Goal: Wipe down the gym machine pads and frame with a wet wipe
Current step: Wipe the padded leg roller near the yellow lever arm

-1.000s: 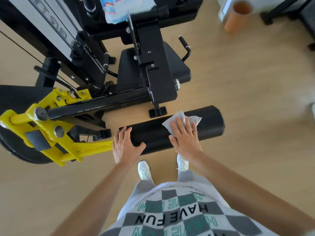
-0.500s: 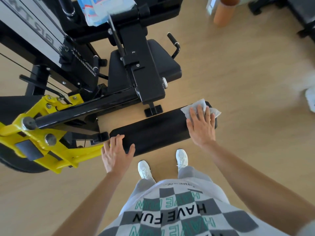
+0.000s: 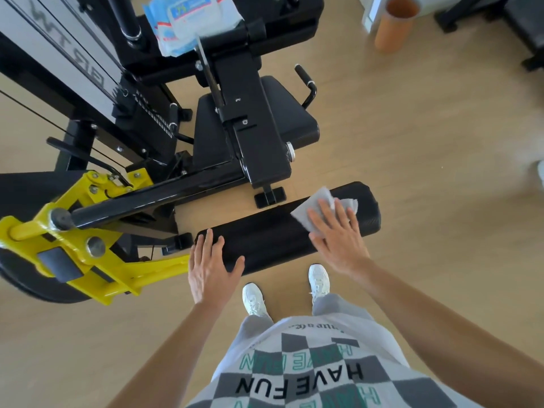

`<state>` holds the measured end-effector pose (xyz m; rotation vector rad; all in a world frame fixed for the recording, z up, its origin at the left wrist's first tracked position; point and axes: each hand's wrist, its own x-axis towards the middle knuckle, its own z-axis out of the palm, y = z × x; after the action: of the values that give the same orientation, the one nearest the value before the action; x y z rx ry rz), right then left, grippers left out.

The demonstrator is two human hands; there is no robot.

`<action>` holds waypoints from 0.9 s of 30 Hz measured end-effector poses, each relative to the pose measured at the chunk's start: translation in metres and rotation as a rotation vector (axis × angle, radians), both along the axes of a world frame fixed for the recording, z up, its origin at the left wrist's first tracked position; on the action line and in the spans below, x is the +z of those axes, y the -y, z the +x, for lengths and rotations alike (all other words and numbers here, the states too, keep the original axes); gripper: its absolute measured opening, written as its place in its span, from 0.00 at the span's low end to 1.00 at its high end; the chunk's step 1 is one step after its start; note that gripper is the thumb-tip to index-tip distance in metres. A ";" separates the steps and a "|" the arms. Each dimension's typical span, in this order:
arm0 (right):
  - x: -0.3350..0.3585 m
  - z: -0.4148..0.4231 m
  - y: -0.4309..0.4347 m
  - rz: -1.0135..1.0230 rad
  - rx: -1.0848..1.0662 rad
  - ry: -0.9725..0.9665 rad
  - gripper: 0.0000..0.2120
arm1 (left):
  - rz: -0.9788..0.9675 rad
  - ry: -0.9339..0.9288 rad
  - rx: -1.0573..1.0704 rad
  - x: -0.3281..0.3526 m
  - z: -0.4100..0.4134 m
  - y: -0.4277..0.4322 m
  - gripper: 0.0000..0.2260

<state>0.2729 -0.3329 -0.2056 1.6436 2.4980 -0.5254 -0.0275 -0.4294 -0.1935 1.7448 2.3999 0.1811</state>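
A black roller pad [image 3: 273,234] lies crosswise in front of me, fixed to a yellow lever arm [image 3: 88,254] of the black gym machine [image 3: 253,136]. My right hand [image 3: 338,240] presses a white wet wipe [image 3: 312,212] flat on the pad near its right end, fingers straight and spread. At the pad's left end my left hand [image 3: 209,266] rests flat, fingers straight, thumb out to the right. The black seat pad [image 3: 291,119] sits behind the upright frame.
A blue and white pack of wipes [image 3: 191,19] lies on the machine's top. An orange tube [image 3: 394,23] stands on the wooden floor at the back right, near other dark equipment [image 3: 524,28]. My white shoes [image 3: 256,298] stand just under the pad.
My right hand slid the wipe along the pad from its middle to the right end, then slightly back to the left. My left hand stayed on the left end.
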 end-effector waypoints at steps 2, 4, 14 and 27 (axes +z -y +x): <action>0.000 0.010 -0.014 -0.016 -0.169 -0.007 0.32 | -0.025 0.042 0.029 0.001 0.002 -0.001 0.30; 0.003 0.012 -0.029 -0.049 -0.293 -0.013 0.35 | -0.040 0.050 0.037 0.003 0.003 -0.001 0.30; 0.018 -0.056 -0.008 -0.102 0.056 -0.029 0.36 | 0.018 -0.004 0.039 0.001 0.002 0.007 0.24; 0.010 -0.002 -0.030 -0.080 -0.265 0.054 0.32 | 0.104 0.032 0.085 0.000 -0.004 0.005 0.20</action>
<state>0.2710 -0.3028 -0.1955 1.9412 2.2036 -0.5888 -0.0312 -0.4346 -0.1931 1.6686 2.4850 0.3482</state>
